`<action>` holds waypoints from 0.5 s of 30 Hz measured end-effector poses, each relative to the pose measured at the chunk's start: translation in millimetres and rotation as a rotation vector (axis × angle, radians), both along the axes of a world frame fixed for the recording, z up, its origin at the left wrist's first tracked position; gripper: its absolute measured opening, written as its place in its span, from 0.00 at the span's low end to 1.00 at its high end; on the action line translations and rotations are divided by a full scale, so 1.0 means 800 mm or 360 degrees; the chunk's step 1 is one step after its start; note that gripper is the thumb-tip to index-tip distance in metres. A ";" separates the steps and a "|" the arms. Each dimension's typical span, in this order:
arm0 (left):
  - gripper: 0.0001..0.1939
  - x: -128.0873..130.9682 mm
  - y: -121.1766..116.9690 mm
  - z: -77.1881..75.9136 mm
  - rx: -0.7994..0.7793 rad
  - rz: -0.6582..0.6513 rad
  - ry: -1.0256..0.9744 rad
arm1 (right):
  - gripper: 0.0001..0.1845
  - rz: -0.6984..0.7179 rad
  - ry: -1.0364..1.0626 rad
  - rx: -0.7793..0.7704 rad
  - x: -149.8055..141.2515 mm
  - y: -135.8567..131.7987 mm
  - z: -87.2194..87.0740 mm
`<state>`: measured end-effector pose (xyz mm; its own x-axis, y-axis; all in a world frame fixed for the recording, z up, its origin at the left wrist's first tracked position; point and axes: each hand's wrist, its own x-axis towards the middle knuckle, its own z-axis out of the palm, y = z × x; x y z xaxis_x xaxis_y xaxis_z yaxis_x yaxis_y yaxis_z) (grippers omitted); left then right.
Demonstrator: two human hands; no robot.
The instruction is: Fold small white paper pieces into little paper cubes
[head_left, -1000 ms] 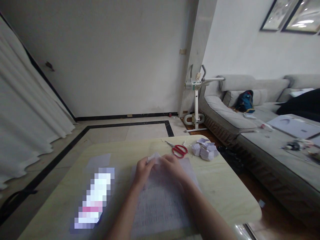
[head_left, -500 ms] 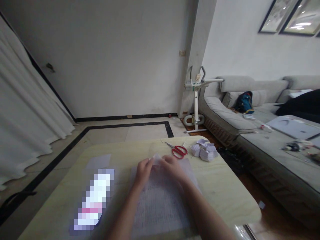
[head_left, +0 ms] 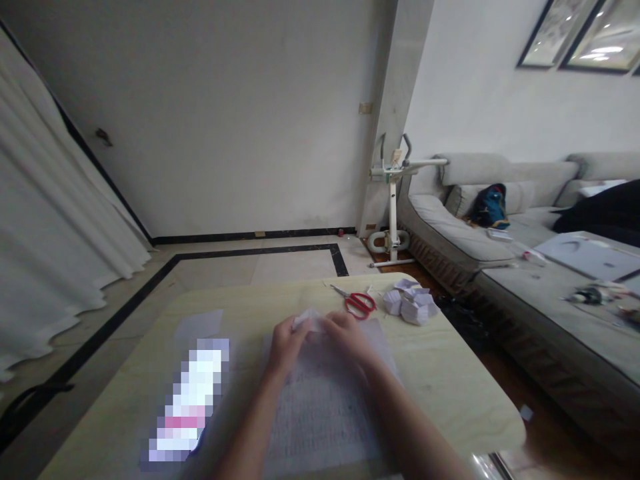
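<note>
My left hand (head_left: pixel 284 345) and my right hand (head_left: pixel 346 337) meet over the far end of a lined sheet of paper (head_left: pixel 320 413) lying on the pale wooden table (head_left: pixel 450 373). Both hands are closed in a pinch on a small piece of white folded paper (head_left: pixel 307 321) that sticks up between the fingertips. Red-handled scissors (head_left: pixel 358 303) lie just beyond my right hand. A heap of small folded white paper pieces (head_left: pixel 410 303) sits to the right of the scissors, near the table's far right corner.
A blurred-out flat object (head_left: pixel 190 400) and a loose white sheet (head_left: pixel 199 324) lie on the table's left side. Right of the table stands a grey sofa (head_left: pixel 500 240) with a blue bag (head_left: pixel 487 205). A white exercise bike (head_left: pixel 393 200) stands by the wall; curtains (head_left: pixel 50 240) hang left.
My hands stay in the same place on the folded paper, with only slight finger shifts. The camera has drifted a little.
</note>
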<state>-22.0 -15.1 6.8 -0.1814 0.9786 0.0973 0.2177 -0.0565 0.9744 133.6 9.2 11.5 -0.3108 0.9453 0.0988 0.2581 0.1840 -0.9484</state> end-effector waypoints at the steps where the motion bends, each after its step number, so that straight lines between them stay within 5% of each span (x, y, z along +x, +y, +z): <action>1: 0.16 -0.001 0.000 0.000 -0.0003 -0.0004 0.0002 | 0.16 -0.0016 -0.0001 0.0017 0.000 0.001 -0.001; 6: 0.20 -0.002 0.003 -0.005 -0.0017 -0.0076 -0.0048 | 0.16 -0.0089 -0.0008 0.0140 0.003 0.004 -0.006; 15: 0.21 0.000 0.003 -0.008 0.0027 -0.0057 -0.0041 | 0.13 -0.0083 0.0015 0.0008 0.000 0.000 -0.001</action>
<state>-21.6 -12.9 0.2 -0.1491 0.9828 0.1094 0.1902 -0.0801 0.9785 133.6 9.0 10.8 -0.2598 0.9598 0.1064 0.2584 0.1753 -0.9500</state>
